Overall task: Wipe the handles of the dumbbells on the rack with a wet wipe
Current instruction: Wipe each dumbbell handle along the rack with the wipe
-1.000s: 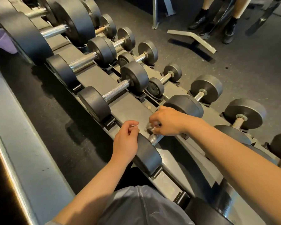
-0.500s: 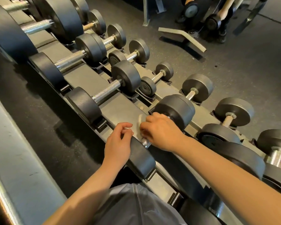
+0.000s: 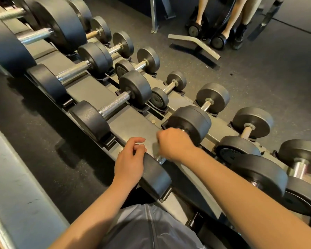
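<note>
The dumbbell I am working on lies across the rack [image 3: 133, 121], with its near head [image 3: 156, 177] toward me and its far head [image 3: 192, 123] beyond. My right hand [image 3: 174, 142] grips the handle with a pale wet wipe [image 3: 155, 146] under the fingers. The wipe shows only as a blur at the hand's left edge. A short stretch of knurled chrome handle [image 3: 160, 159] shows below the hand. My left hand [image 3: 131, 159] rests on the rim of the near head, its fingers loosely curled and holding nothing.
Several more dumbbells fill both tiers, among them one [image 3: 113, 103] just to the left and larger ones [image 3: 258, 173] to the right. A person's legs [image 3: 228, 24] and a bent metal bar [image 3: 194, 44] are on the floor beyond. A grey ledge [image 3: 13, 186] runs along the left.
My right hand has stayed on the same handle and shifted only slightly along it, the wipe now blurred. My left hand has kept its place on the near head. The view has drifted a little.
</note>
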